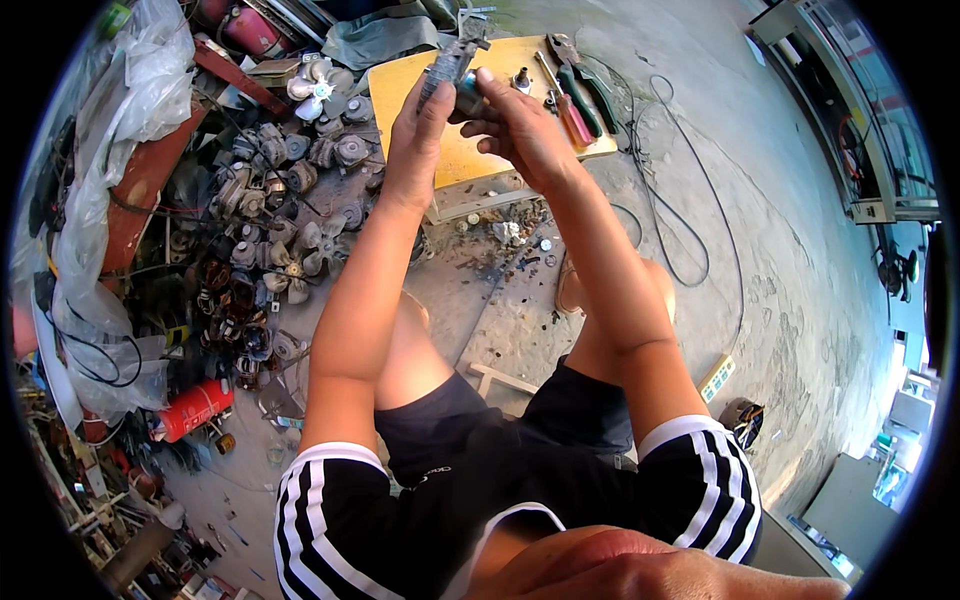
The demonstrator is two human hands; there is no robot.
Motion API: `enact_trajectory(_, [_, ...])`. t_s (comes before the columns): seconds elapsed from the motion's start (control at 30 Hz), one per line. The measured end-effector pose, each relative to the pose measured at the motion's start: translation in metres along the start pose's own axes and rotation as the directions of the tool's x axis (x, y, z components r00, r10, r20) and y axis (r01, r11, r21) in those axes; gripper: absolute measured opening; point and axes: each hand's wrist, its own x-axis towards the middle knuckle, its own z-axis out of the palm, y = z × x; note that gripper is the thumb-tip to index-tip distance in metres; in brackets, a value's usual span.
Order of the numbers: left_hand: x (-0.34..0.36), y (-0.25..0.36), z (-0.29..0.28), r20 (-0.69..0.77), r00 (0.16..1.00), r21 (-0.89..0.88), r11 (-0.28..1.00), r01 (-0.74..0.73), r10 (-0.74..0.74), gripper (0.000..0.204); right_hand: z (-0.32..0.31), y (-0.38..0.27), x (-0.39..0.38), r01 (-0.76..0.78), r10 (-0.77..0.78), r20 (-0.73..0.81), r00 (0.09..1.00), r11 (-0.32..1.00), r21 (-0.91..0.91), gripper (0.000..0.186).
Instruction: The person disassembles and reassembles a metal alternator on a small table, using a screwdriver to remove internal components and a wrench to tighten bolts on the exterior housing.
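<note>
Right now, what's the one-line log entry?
left hand: holds grey part; right hand: touches same part; yellow board: pliers, screwdriver

Left hand (416,140) and right hand (530,135) hold a metal part (446,76).

One device (446,75) — one yellow table (458,158) — one power strip (717,378).

Crumpled clear plastic (140,98) lies near a red cylinder (196,408), well apart from a power strip (717,378).
</note>
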Motion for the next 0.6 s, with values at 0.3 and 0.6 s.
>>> enact_trajectory(0.3, [0.003,0.022,-0.008,0.210,0.974,0.108,0.993,0.058,-0.080,0.064,-0.011,0.004,-0.006,0.387,-0.421,0.028,0.907,0.804,-0.452,0.051])
enact_trajectory(0.6, [0.004,0.010,-0.029,0.246,0.929,-0.031,0.955,0.294,-0.278,0.067,-0.012,-0.005,-0.016,0.437,-0.544,0.162,0.824,0.427,-0.792,0.049])
